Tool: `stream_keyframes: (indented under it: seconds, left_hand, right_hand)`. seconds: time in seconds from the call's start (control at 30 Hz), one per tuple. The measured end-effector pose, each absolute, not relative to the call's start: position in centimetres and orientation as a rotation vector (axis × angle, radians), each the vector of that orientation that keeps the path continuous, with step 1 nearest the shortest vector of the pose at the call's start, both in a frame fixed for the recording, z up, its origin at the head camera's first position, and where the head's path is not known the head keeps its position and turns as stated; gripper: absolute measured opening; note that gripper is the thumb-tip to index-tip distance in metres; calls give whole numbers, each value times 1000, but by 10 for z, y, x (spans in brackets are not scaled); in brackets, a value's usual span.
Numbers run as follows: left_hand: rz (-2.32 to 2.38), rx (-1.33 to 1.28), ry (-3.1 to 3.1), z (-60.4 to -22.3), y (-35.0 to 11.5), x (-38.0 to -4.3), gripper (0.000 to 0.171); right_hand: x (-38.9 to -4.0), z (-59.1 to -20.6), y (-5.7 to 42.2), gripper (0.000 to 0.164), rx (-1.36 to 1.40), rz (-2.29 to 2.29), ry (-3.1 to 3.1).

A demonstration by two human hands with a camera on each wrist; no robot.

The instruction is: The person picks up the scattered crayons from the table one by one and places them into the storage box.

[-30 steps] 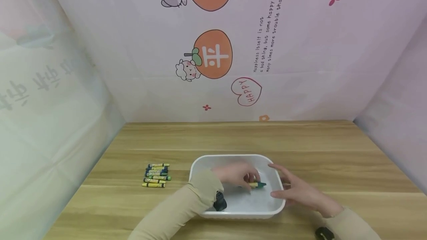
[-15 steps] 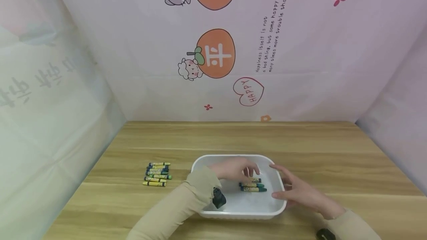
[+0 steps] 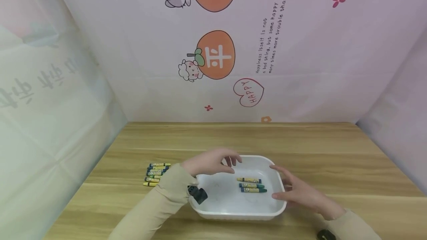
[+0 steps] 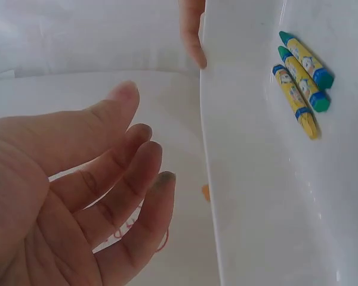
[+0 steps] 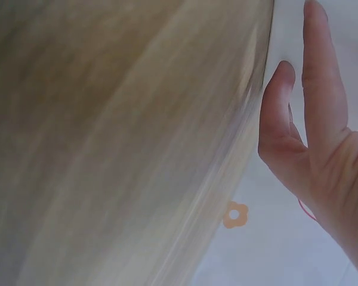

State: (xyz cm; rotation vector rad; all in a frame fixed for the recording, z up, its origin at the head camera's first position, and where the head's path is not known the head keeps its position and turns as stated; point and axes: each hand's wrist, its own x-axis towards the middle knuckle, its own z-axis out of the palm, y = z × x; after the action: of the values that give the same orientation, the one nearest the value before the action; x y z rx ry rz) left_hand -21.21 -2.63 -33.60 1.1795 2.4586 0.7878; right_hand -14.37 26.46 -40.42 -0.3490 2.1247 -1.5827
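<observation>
Three crayons lie side by side in the white plastic tray (image 3: 233, 216): a yellow crayon (image 3: 248, 180) at the back and two green crayons (image 3: 254, 190) in front. My left hand (image 3: 211, 162) hovers over the tray's back left part, holding nothing; in the left wrist view its thumb and fingers are loosely bent and apart. My right hand (image 3: 301, 192) is at the tray's right wall, fingers extended and spread, thumb and fingertips touching the rim. On the table left of the tray several more crayons (image 3: 155, 172) lie in a row, partly hidden by my left sleeve.
The wooden table (image 3: 333, 151) extends around the tray on all sides. A printed cloth wall (image 3: 300, 95) rises behind it, with plain cloth walls at left and right. A black wrist device (image 3: 199, 194) on my left arm overhangs the tray's left side.
My left hand has let go of a crayon in the tray and moved left and back from the three crayons, now fully visible. My right hand stays at the rim.
</observation>
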Motion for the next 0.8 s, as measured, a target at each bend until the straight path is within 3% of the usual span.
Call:
stream_keyframes:
  seconds: [0.5,0.8]
  left_hand:
    - [805,1121,2546,-325,-83,-207,31]
    - [754,1017,2597,-347,-145,-206,28]
  right_hand:
    - [-143,-403,262,94,-320,-1562,2166]
    - [-144,-405,263,92,-342,-1552,2175]
